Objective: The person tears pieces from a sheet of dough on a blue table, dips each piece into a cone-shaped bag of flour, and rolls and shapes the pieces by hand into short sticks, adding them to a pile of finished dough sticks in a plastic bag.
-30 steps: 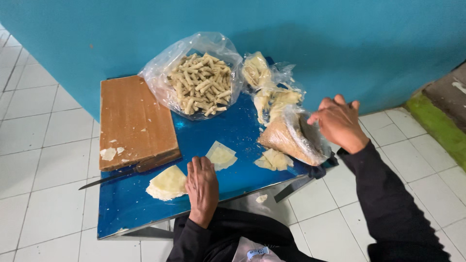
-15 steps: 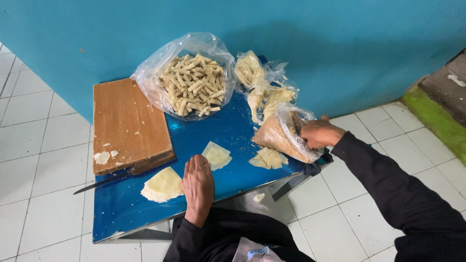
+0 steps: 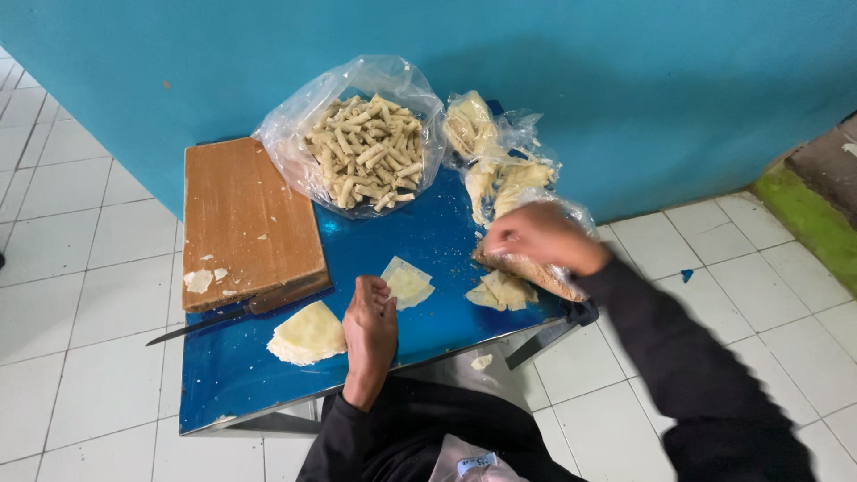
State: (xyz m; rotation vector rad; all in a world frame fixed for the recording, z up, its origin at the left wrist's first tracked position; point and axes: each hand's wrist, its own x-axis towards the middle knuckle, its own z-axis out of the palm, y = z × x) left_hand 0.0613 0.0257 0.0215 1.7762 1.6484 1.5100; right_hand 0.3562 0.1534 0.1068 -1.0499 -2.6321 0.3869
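We rest our left hand (image 3: 370, 335), fingers together, on the blue table (image 3: 232, 375), fingertips touching a pale wrapper sheet (image 3: 408, 284) at one o'clock. Our right hand (image 3: 536, 236), blurred, closes on a clear filling bag (image 3: 527, 268) at three o'clock. At ten o'clock lie a knife (image 3: 223, 317) and wooden board (image 3: 245, 219).

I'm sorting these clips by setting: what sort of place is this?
Probably an informal home or small-shop food-prep corner, not a fitted kitchen. A low blue table stands on a white tiled floor against a teal wall, holding a cutting board, a knife and a bag of rolled snacks.
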